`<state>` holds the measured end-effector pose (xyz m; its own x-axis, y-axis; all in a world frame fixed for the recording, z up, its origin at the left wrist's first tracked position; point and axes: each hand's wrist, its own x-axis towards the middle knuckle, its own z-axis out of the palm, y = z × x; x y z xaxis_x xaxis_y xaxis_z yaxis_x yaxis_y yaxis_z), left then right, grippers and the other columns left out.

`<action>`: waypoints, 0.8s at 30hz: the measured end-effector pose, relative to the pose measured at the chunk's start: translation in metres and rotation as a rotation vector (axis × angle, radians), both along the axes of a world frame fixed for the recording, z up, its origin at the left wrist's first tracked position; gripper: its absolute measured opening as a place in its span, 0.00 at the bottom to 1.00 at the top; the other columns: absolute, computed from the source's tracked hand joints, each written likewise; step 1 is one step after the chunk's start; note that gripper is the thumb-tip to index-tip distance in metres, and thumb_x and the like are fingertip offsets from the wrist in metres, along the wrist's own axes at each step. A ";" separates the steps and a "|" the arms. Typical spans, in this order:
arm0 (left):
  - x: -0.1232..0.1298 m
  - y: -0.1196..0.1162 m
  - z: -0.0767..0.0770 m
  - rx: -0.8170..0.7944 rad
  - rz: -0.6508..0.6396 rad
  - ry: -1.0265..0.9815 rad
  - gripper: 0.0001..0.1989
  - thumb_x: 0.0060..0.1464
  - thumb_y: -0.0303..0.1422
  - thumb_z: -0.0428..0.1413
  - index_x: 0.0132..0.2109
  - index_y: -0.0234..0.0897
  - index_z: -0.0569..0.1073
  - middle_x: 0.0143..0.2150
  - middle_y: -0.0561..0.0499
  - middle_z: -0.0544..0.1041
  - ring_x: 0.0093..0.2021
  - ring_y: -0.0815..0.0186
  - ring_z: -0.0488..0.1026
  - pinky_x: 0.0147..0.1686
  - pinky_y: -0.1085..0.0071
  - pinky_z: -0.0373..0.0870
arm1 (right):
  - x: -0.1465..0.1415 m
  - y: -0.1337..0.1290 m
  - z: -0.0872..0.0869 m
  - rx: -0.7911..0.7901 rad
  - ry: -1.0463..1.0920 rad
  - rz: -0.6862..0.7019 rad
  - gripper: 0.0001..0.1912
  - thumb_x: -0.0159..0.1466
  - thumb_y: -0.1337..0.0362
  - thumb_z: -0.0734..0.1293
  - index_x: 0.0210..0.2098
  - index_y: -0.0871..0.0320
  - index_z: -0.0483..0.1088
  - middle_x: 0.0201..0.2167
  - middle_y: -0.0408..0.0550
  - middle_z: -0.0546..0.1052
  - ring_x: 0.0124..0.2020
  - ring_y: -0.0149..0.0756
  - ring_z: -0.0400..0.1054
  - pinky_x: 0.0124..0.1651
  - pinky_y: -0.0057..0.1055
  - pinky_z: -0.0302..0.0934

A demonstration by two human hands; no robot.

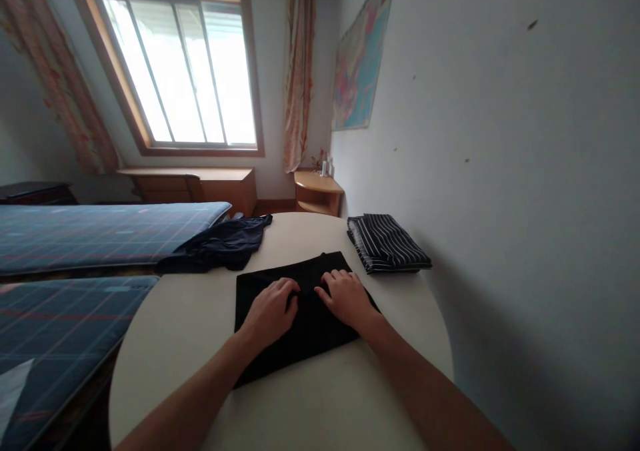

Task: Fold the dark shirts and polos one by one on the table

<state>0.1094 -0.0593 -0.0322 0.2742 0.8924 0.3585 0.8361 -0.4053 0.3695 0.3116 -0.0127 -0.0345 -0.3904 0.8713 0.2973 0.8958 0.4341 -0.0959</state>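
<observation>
A folded black garment [310,331] lies flat on the round pale table [170,331] in front of me; its exact kind I cannot make out. My left hand [273,311] rests on its left half, fingers slightly bent and thumb apart. On the upper right part, my right hand [347,294] touches the cloth with the thumb spread from the bent fingers. Neither hand visibly lifts or pinches the fabric. Beyond the right hand sits a folded black cloth with white stripes [387,243]. At the table's far left edge lies a crumpled dark navy garment [225,243].
Blue plaid mattresses [100,237] stand close to the table's left side. A white wall [525,204] runs along the right, with a map [363,64] on it. Behind the table are a wooden desk [230,187], a corner shelf [320,184] and a window [180,71].
</observation>
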 end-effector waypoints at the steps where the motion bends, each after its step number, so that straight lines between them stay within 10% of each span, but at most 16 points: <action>1: -0.003 0.005 -0.007 0.060 0.104 0.036 0.17 0.62 0.31 0.47 0.55 0.38 0.73 0.58 0.43 0.74 0.60 0.56 0.70 0.60 0.59 0.65 | -0.008 -0.001 -0.002 0.016 0.029 0.058 0.23 0.71 0.52 0.56 0.55 0.58 0.71 0.53 0.58 0.75 0.56 0.48 0.66 0.59 0.45 0.55; 7: -0.016 0.023 -0.038 -0.164 0.401 0.300 0.33 0.65 0.45 0.42 0.71 0.32 0.54 0.73 0.36 0.50 0.71 0.39 0.47 0.64 0.42 0.51 | -0.038 0.011 -0.022 -0.205 0.052 0.344 0.29 0.72 0.45 0.51 0.67 0.45 0.58 0.70 0.45 0.57 0.71 0.43 0.47 0.70 0.47 0.38; 13: -0.021 0.027 -0.036 -0.256 0.461 0.309 0.36 0.62 0.56 0.40 0.71 0.45 0.54 0.74 0.38 0.47 0.69 0.30 0.48 0.60 0.35 0.50 | 0.002 0.043 -0.029 -0.276 0.095 -0.075 0.35 0.70 0.42 0.52 0.70 0.52 0.54 0.72 0.51 0.51 0.73 0.49 0.39 0.70 0.53 0.35; 24: -0.007 0.015 -0.029 -0.139 0.137 0.314 0.34 0.62 0.54 0.46 0.70 0.47 0.58 0.74 0.42 0.50 0.72 0.38 0.43 0.66 0.42 0.45 | 0.044 0.058 -0.025 -0.144 0.132 -0.456 0.26 0.67 0.51 0.60 0.50 0.67 0.73 0.51 0.68 0.74 0.55 0.51 0.68 0.57 0.41 0.60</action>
